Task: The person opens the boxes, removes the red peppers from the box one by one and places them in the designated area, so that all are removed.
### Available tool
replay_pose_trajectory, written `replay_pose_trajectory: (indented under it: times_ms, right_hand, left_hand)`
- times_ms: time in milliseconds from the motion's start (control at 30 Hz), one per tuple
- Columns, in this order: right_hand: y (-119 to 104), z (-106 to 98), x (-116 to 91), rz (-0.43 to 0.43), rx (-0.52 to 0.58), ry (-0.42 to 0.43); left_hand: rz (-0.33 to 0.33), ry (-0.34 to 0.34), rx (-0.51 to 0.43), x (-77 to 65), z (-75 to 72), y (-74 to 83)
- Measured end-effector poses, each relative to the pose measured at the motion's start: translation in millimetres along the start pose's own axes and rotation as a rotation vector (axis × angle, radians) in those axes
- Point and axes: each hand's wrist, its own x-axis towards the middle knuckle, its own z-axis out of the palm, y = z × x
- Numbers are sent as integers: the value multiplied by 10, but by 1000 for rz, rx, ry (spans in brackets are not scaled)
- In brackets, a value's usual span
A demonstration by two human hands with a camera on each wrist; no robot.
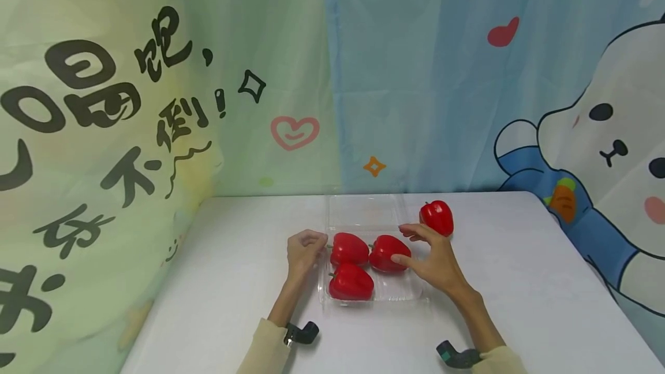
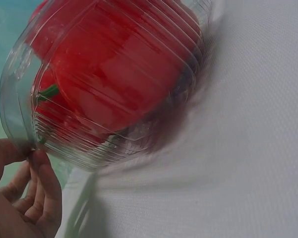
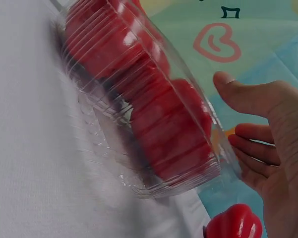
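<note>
A clear plastic clamshell box (image 1: 397,291) holds three red bell peppers: one at the back left (image 1: 349,249), one at the back right (image 1: 384,253) and one at the front left (image 1: 351,283). My left hand (image 1: 303,253) pinches the box's left rim between thumb and fingertips, as the left wrist view shows. Over the box's right side is my right hand (image 1: 436,261), its thumb and fingers spread and holding nothing. In the head view its thumb overlaps the back right pepper. Another red bell pepper (image 1: 437,216) lies outside the box, just behind the right hand.
The box's see-through lid (image 1: 363,212) lies folded back toward the far edge of the white table (image 1: 234,281). A printed curtain (image 1: 405,74) hangs right behind the table. Each wrist wears a dark camera, the left one (image 1: 303,333) close above the tabletop.
</note>
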Motion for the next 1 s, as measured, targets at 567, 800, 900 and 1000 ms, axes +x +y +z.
replay_pose_trajectory:
  times_ms: [567,800,900,1000]
  right_hand:
    - [-23,77,8,22,-74,-116]
    - [-40,82,21,31,-114,-158]
    - [-42,87,17,38,-132,-170]
    - [-44,90,11,44,-149,-180]
  left_hand:
    - [11,2,0,4,3,5]
    - [13,2,9,0,1,8]
    - [5,-1,9,-1,-1,11]
    - [-1,-4,6,-2,-5,14]
